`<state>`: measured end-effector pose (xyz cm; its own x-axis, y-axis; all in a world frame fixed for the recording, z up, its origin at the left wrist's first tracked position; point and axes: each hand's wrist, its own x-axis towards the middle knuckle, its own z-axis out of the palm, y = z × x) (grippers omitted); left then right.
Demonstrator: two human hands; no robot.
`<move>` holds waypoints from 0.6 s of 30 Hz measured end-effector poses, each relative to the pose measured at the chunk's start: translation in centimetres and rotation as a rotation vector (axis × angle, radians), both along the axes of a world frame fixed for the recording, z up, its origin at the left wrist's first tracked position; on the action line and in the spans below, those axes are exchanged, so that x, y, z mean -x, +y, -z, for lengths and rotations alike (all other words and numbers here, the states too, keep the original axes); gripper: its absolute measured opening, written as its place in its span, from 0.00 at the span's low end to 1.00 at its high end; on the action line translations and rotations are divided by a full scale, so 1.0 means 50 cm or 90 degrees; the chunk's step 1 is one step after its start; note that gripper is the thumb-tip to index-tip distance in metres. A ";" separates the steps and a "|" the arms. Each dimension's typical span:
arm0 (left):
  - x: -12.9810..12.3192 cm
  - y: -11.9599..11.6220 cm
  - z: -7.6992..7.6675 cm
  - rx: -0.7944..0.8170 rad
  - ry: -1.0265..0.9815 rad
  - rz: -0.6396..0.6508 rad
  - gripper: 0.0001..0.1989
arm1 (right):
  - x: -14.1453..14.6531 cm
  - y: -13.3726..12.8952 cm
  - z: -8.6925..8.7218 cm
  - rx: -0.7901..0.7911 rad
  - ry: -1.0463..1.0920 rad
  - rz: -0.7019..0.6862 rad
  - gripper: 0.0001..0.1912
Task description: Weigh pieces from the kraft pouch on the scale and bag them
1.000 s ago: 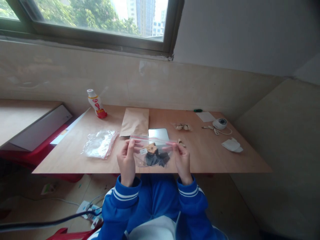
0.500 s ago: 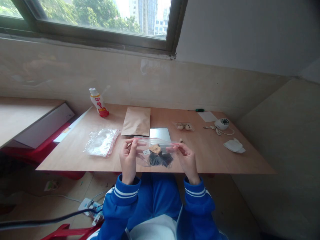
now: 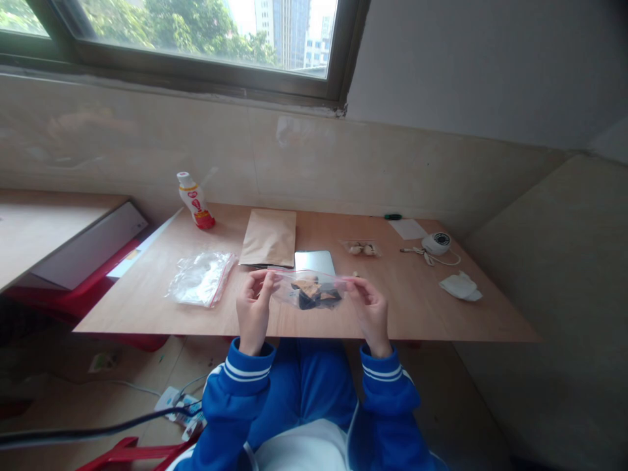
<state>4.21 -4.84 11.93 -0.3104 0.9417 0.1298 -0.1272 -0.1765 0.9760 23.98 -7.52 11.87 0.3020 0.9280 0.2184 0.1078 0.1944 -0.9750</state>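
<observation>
A clear zip bag with a red-pink strip along its top is stretched between my two hands, above the near part of the table. Inside it lie dark, blackish pieces and a tan-orange piece. My left hand pinches the bag's upper left corner between thumb and fingers. At the upper right corner, my right hand pinches the same strip. Just behind the bag, a flat silvery-white device lies partly covered by it. Whether the bag's strip is sealed I cannot tell.
On the wooden table lie a pile of clear zip bags, a brown paper pouch, and a small bag of pale pieces. A bottle, a white round device with cable, white paper and crumpled tissue stand or lie farther out.
The bag has tilted flatter, and its lower edge has risen. The pieces inside have shifted, with the dark ones lying closer to the strip. Both hands keep their grip on the corners.
</observation>
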 end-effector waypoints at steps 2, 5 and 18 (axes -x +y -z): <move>0.002 -0.001 -0.005 0.000 -0.006 0.015 0.14 | -0.002 0.002 0.002 -0.002 -0.017 0.013 0.13; 0.005 -0.003 -0.011 -0.005 -0.003 0.026 0.14 | -0.003 0.006 0.004 -0.010 -0.032 0.024 0.12; -0.009 -0.008 -0.019 -0.049 0.078 -0.046 0.13 | 0.000 0.010 0.007 -0.036 -0.007 0.065 0.13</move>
<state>4.65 -5.26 12.88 -0.3537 0.9034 0.2423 0.0078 -0.2562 0.9666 23.97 -7.02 11.54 0.3915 0.8787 0.2731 0.1400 0.2364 -0.9615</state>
